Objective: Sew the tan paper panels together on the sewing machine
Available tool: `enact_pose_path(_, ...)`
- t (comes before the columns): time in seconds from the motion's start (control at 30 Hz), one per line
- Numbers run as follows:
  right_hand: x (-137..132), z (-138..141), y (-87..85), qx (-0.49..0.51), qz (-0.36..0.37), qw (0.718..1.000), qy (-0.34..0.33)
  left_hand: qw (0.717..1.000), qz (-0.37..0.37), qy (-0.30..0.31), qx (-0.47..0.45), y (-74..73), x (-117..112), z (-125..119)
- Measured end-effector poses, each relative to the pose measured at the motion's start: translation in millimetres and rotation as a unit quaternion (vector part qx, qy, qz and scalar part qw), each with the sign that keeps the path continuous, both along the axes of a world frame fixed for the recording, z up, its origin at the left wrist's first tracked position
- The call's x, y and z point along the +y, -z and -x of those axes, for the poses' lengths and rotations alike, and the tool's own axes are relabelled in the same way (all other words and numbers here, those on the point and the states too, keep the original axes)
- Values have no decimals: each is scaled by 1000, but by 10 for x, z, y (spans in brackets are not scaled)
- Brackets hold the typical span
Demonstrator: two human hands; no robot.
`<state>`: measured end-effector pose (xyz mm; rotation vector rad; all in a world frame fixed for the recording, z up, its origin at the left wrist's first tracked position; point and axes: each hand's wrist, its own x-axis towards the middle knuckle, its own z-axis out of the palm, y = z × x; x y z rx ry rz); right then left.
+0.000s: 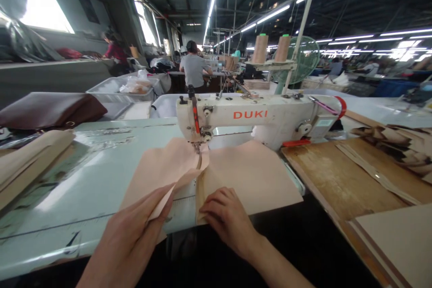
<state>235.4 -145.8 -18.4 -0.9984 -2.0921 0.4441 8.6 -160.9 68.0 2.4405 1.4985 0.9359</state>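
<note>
Two pale beige fabric or leather panels lie under the sewing machine (236, 114), meeting near its needle and presser foot (197, 147). My left hand (135, 225) is closed on the near edge of the left panel (155, 166), which is lifted and folded between thumb and fingers. At the left edge of the right panel (253, 175), the bent fingers of my right hand (229, 216) pinch a darker tan strip (201, 193) along that edge. A short brown piece of the strip shows between the panels just in front of the foot. The fingertips partly hide what they grip.
The pale green machine table (91, 175) carries stacked beige pieces (30, 157) at left. A brown bag-like piece (50, 110) lies behind them. On the right, a wooden board (324, 175) holds strips and panels. Thread cones (260, 49) stand above the machine; a seated person (194, 67) works ahead.
</note>
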Motion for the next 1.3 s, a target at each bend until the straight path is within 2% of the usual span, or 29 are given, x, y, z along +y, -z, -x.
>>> enact_pose_path(0.13, 17, 5, 88, 121, -27, 992, -1, 999, 39, -8, -33, 15, -24, -15)
enact_pose_path(0.37, 37, -131, 113, 55, -69, 996, -30, 995, 60, -18, -72, 6, -79, -40)
enact_pose_path(0.57, 24, -112, 62, 56, -70, 996, -29, 993, 93, 15, -77, -20, -104, -89)
enact_pose_path(0.73, 23, -127, 82, 51, -70, 995, -47, 992, 107, 22, -62, -4, -123, -106)
enact_pose_path(0.8, 21, -140, 105, 35, -71, 996, -48, 997, 68, 37, -27, 67, -140, -117)
enact_pose_path(0.9, 18, -158, 144, 5, -80, 996, -38, 992, -55, 93, 64, 280, -176, -161)
enact_pose_path(0.97, 20, -161, 170, -11, -96, 995, -39, 975, -144, 113, 129, 460, -189, -202)
enact_pose_path(1.07, 38, -146, 197, -4, -131, 991, -32, 944, -240, 109, 196, 680, -163, -257)
enact_pose_path(1.17, 55, -128, 204, 18, -148, 989, -16, 926, -286, 121, 213, 760, -100, -290)
enact_pose_path(1.3, 64, -123, 227, 31, -136, 990, -16, 914, -303, 140, 229, 742, -43, -306)
